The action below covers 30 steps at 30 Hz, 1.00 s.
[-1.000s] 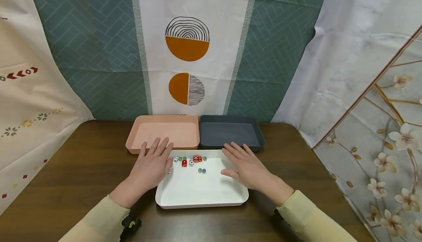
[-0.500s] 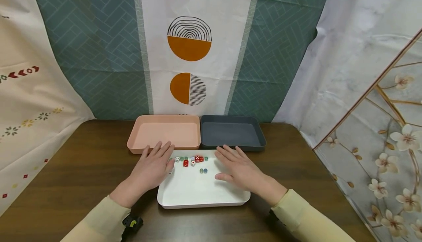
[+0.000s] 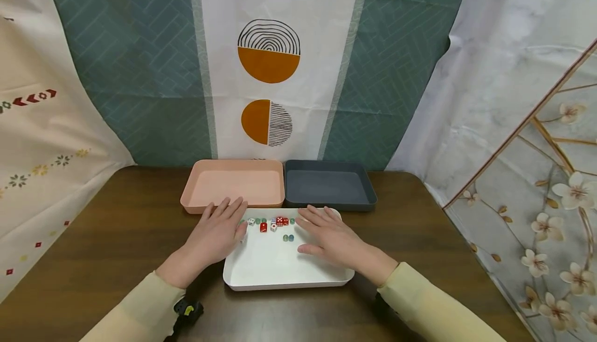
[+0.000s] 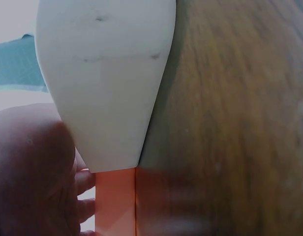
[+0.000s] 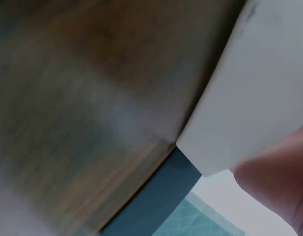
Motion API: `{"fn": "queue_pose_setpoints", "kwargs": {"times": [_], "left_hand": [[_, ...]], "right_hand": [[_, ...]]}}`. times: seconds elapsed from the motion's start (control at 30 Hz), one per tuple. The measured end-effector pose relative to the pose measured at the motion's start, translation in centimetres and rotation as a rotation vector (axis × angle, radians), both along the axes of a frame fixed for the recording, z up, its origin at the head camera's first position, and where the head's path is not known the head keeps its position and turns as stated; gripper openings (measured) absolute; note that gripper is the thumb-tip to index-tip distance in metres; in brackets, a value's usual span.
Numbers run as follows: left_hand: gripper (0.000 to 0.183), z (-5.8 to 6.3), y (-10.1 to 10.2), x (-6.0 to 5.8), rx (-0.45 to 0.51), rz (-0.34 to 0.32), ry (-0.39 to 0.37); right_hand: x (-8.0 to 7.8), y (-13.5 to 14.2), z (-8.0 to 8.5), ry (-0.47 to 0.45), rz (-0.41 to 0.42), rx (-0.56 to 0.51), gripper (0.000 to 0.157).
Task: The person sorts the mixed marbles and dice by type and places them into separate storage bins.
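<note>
A white tray (image 3: 280,269) lies in front of the person, with small dice and marbles near its far side. Among them are a red die (image 3: 263,227), a white die (image 3: 273,227) and a pair of glass marbles (image 3: 288,238). The left hand (image 3: 212,236) extends palm down over the tray's left edge, fingers straight, partly covering small items there. Over the right part of the tray is the right hand (image 3: 328,238), fingers extended, holding nothing. Both wrist views show the tray's outer wall (image 4: 107,88) beside each hand; whether either hand touches it, I cannot tell.
Behind the white tray, a pink tray (image 3: 235,184) and a dark blue-grey tray (image 3: 328,184) stand side by side. All stand on a brown wooden table (image 3: 126,228). Patterned cloths (image 3: 401,72) hang behind and at both sides.
The right hand has moved left, further in over the white tray. The left hand has stayed nearly in place. Dice and marbles lie as before; the head view has shifted slightly.
</note>
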<state>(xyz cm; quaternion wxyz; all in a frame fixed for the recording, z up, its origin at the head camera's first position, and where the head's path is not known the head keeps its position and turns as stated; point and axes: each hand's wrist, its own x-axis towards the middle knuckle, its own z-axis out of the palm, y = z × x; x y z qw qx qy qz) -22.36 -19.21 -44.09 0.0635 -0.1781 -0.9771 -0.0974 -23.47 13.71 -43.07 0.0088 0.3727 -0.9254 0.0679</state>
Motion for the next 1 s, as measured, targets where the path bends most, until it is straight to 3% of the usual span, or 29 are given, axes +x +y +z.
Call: {"fn": "queue_pose_setpoints", "kwargs": {"times": [0.17, 0.5, 1.0], "left_hand": [[0.061, 0.5, -0.2, -0.3, -0.002, -0.002, -0.012], [0.061, 0.3, -0.5, -0.2, 0.015, -0.008, -0.021], [0.063, 0.2, -0.1, -0.1, 0.016, 0.002, -0.042]], "right_hand": [[-0.4, -0.8, 0.4, 0.001, 0.004, -0.04, 0.07], [-1.2, -1.8, 0.6, 0.042, 0.087, -0.08, 0.052], [-1.3, -3.0, 1.1, 0.033, 0.079, -0.03, 0.022]]}}
